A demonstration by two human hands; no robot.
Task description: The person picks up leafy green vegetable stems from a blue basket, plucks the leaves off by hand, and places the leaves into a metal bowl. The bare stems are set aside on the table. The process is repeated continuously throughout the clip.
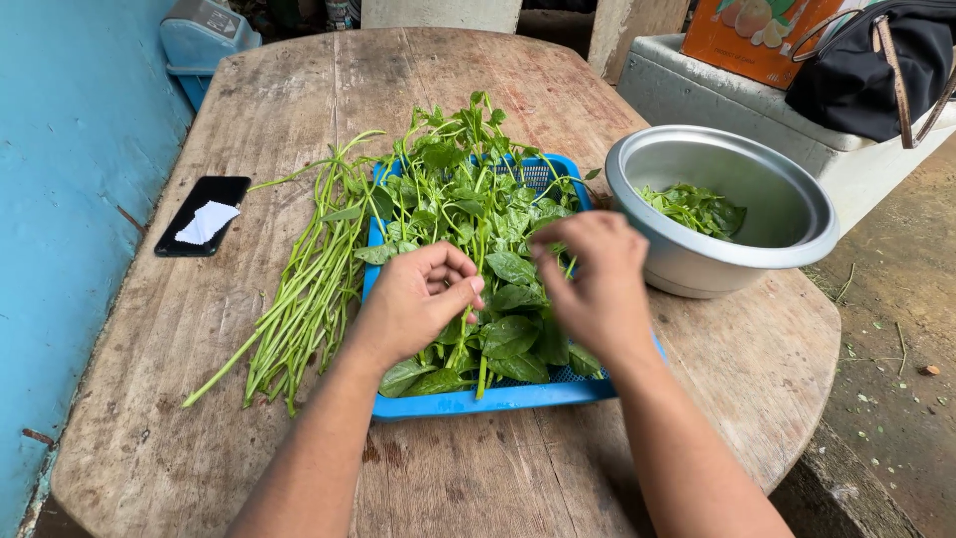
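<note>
A blue plastic basket (468, 402) on the wooden table holds a heap of leafy green stalks (478, 214). My left hand (418, 299) hovers over the basket's near half with its fingers pinched on a green stalk. My right hand (593, 279) is just to the right of it, fingers curled down among the leaves; the frame is blurred there and I cannot see what it grips. A pile of bare green stems (309, 289) lies on the table left of the basket. A metal bowl (787, 239) to the right holds some picked leaves (697, 207).
A black phone (199, 214) with a white paper scrap lies at the table's left. A blue wall runs along the left edge. Behind the bowl stands a white box with an orange carton (747, 35) and a black bag (866, 60). Bare ground lies to the right.
</note>
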